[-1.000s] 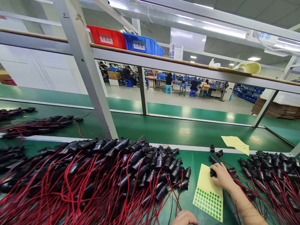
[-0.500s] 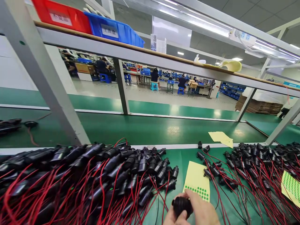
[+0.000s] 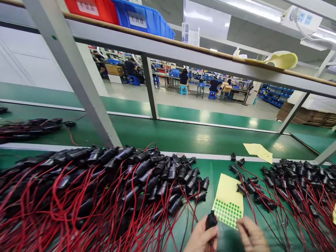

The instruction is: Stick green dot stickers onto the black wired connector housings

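Observation:
Near the bottom centre, my left hand is closed round a small black cylindrical part, its narrow end pointing up. Just right of it, my right hand has its thumb and fingers drawn together at the lower right edge of a pale yellow sheet. Rows of round green stickers cover the lower half of that sheet. Whatever the right fingertips pinch, if anything, is too small to make out.
A large heap of black cylindrical parts with red wires lies left, a second heap right. Yellow paper scraps lie behind. Grey frame posts carry a shelf with a red bin and a blue bin.
My hands were together at the black part; now the right hand has moved right to the sticker sheet, while the left holds the part upright. The view has shifted left.

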`<state>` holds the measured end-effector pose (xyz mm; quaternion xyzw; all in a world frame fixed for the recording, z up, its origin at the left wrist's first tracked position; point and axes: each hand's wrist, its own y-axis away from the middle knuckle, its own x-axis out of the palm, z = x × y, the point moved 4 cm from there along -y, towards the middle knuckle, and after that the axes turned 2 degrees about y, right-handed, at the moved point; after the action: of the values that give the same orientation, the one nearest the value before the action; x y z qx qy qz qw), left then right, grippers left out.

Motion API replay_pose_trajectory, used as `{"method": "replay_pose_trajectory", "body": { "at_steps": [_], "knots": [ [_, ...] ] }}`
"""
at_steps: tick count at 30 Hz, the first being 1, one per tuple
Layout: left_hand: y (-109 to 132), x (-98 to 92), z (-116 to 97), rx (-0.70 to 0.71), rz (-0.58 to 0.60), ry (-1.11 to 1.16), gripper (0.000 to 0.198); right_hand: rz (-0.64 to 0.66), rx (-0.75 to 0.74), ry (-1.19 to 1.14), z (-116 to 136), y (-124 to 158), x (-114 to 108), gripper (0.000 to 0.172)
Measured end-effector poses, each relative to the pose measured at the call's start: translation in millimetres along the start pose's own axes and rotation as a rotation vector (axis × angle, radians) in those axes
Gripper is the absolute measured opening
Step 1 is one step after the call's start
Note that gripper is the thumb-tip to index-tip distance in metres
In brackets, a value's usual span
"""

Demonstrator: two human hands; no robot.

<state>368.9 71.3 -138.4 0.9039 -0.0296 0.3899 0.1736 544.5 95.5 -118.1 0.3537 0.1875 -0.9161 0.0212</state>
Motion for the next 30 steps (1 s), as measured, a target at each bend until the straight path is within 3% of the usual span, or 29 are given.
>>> {"method": "replay_pose_trajectory", "body": {
  "at_steps": [4, 7, 13, 19, 25, 30],
  "knots": [
    [-20, -12.4, 28, -0.048, -0.017, -0.174, 0.066, 0.055, 0.028, 0.122, -38, -40, -11, 0.03],
    [-29, -24.4, 37, -0.077, -0.056, -0.279, 0.072, 0.091, 0.035, 0.164, -52, -56, -5, 0.025],
    [-33, -36.1, 43, -0.058, -0.074, -0.324, 0.065, 0.109, 0.041, 0.225, -51, -59, 8, 0.022],
    [-26, -28.2, 35, -0.057, -0.06, -0.334, 0.051, 0.099, 0.04, 0.208, -40, -56, 0, 0.023],
    [-9, -8.7, 21, 0.062, 0.029, -0.409, 0.031, 0.041, -0.005, -0.052, -19, -33, -6, 0.028],
    [-4, -6.7, 17, 0.199, 0.033, -0.534, 0.032, 0.134, 0.086, -0.476, -10, -17, 21, 0.026]
  ]
}}
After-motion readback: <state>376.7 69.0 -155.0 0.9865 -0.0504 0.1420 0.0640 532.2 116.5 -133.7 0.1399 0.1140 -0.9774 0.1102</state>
